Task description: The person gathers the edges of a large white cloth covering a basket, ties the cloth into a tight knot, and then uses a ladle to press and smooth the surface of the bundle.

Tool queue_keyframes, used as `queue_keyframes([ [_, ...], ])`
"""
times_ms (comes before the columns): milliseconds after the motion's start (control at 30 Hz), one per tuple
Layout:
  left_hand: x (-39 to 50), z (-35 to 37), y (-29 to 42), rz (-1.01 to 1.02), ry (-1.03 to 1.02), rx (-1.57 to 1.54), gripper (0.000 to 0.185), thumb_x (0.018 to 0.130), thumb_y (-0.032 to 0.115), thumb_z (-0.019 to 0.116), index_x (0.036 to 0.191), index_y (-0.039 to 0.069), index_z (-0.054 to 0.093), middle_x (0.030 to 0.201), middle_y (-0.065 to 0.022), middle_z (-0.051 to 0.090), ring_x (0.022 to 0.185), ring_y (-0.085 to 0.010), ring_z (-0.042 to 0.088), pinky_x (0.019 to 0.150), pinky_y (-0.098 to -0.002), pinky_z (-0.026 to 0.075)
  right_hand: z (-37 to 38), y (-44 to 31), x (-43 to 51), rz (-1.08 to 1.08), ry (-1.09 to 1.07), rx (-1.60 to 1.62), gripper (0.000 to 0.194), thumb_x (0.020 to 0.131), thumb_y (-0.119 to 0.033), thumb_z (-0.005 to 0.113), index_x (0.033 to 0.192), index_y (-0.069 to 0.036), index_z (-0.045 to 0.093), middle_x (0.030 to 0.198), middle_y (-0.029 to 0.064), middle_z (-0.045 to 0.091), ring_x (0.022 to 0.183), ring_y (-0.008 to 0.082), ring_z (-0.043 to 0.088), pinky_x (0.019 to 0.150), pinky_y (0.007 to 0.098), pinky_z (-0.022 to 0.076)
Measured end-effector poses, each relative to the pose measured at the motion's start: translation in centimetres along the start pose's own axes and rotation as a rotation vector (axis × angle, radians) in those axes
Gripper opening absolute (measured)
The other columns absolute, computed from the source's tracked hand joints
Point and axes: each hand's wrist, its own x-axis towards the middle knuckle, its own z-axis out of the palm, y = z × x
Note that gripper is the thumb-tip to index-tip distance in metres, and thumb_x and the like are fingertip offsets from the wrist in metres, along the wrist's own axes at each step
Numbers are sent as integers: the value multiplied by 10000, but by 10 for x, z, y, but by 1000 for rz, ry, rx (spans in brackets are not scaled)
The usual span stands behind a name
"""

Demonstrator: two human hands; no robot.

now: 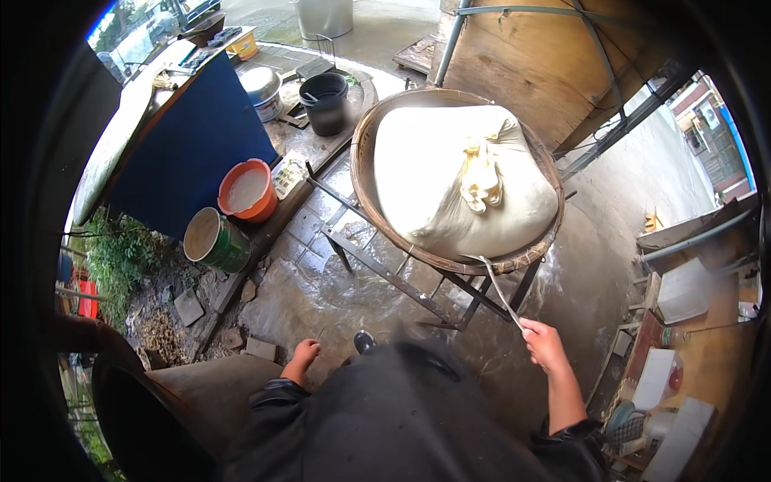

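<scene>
My right hand (545,346) grips a slim metal hook rod (501,293). The rod's bent tip lies at the near rim of a round woven bamboo basket (360,161). Filling the basket is a large, bulging white cloth bundle (433,175), tied in a knot (480,172) on top. What the cloth wraps is hidden. A metal frame stand (385,274) carries the basket. My left hand (306,352) hangs low beside the dark apron (385,416), fingers curled. A thin dark line shows by its fingertips; whether the hand holds it is unclear.
Left of the stand are an orange basin (258,208) of cloudy liquid, a green bucket (232,250) and a black bucket (328,114). The concrete floor (289,295) is wet. Loose bricks (261,348) lie near my left hand. Crates and white containers (683,289) line the right side.
</scene>
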Motion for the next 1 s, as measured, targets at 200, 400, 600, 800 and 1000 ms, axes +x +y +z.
queue_keyframes([
  [200, 32, -43, -105, -238, -125, -427, 245, 809, 180, 507, 882, -7, 647, 757, -122, 651, 604, -267, 608, 576, -356, 490, 85, 5, 46, -322, 197, -257, 321, 836, -143, 591, 1141, -48, 627, 1023, 125, 682, 943, 222, 652, 831, 311, 476],
  [400, 34, -36, -59, -215, -136, -36, 290, 809, 150, 559, 1028, -33, 616, 819, -105, 662, 679, -196, 626, 638, -326, 500, 44, -9, -16, 46, 145, -121, 345, 837, -147, 599, 1168, -49, 610, 999, 126, 686, 921, 200, 654, 808, 305, 482],
  [600, 36, -13, 62, 47, -174, 36, 349, 825, 168, 565, 1132, 0, 568, 920, -82, 668, 772, -162, 636, 645, -288, 460, 98, -48, 58, -141, 333, -497, 277, 831, -170, 611, 1094, -90, 650, 986, 126, 679, 915, 265, 646, 798, 338, 484],
  [800, 32, -19, 88, 14, -138, -119, 317, 833, 118, 574, 1109, -38, 572, 885, -89, 659, 782, -171, 628, 709, -292, 488, 23, -16, 11, 3, 201, -338, 299, 808, -125, 618, 1101, -85, 658, 973, 131, 686, 905, 244, 661, 799, 329, 490],
  [1000, 34, -56, -3, -158, -60, -72, 222, 823, 95, 532, 977, -50, 597, 749, -97, 639, 618, -182, 601, 573, -308, 484, 85, -8, 59, -114, 428, -415, 298, 815, -132, 631, 1108, -80, 639, 981, 158, 675, 923, 276, 657, 808, 342, 495],
])
